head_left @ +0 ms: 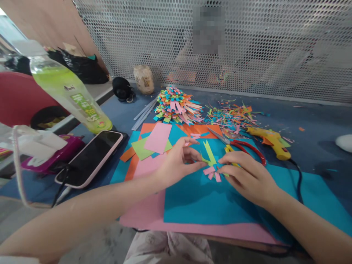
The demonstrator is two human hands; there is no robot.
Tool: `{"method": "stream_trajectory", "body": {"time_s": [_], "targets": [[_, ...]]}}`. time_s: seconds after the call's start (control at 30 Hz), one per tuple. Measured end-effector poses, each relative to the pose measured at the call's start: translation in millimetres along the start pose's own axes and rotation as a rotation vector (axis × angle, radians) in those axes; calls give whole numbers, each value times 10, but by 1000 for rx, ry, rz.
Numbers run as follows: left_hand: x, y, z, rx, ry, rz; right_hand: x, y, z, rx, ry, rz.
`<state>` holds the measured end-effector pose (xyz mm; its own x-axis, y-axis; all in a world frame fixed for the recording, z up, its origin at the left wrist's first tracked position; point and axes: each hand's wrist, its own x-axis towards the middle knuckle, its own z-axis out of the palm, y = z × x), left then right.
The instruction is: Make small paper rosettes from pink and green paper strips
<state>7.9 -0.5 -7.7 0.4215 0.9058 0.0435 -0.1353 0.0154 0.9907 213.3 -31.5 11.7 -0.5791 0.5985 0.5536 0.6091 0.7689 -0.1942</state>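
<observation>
In the head view, both forearms reach in over the near edge of the bench (pixel 324 143), elbows apart. The left hand (pixel 178 161) bends at the knuckles, thumb and curled fingers narrowed on a slim green strip (pixel 205 160). The right hand (pixel 251 178), back upward, pinches a small bunch of paper strips (pixel 210 171), pink and flat-ended, above a smooth blue sheet (pixel 206 209) midway along the near edge. A pink sheet (pixel 145 212) overhangs that edge. Toward the far edge stand a shaggy, layered paper cone (pixel 177 104) and tangled shreds (pixel 231 116). Red-handled metal scissors (pixel 250 148) and a yellow plastic glue gun (pixel 271 141) lie right; perforated metal mesh (pixel 154 40) rises behind.
</observation>
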Motion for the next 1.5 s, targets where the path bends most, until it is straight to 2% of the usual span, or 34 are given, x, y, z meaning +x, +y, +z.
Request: {"method": "stream_trajectory", "body": {"time_s": [0.17, 0.3, 0.47, 0.53, 0.77, 0.97, 1.13, 1.3, 1.5], "targets": [[-2, 11, -5, -27, -29, 17, -20, 56, -5, -87, 22, -70], [-3, 11, 7, -4, -18, 21, -18, 53, -14, -85, -2, -45], [2, 1, 17, 27, 2, 16, 51, -51, -12, 21, 11, 174], [3, -1, 15, 44, 4, 25, 67, -74, -13, 52, 13, 213], [-12, 9, -4, 140, 10, 76, 7, -12, -17, -60, -3, -83], [-37, 23, -9, 227, 15, 127, 8, -24, -26, -49, -7, -1], [-28, 60, -22, 108, 29, 119, 15, 28, -34, -208, 19, -103], [12, 101, -63, -66, 72, 153, 19, 112, -12, -218, -9, -18], [83, 74, -109, -163, 104, 226, -1, 190, 77, -129, -203, 161]]}}
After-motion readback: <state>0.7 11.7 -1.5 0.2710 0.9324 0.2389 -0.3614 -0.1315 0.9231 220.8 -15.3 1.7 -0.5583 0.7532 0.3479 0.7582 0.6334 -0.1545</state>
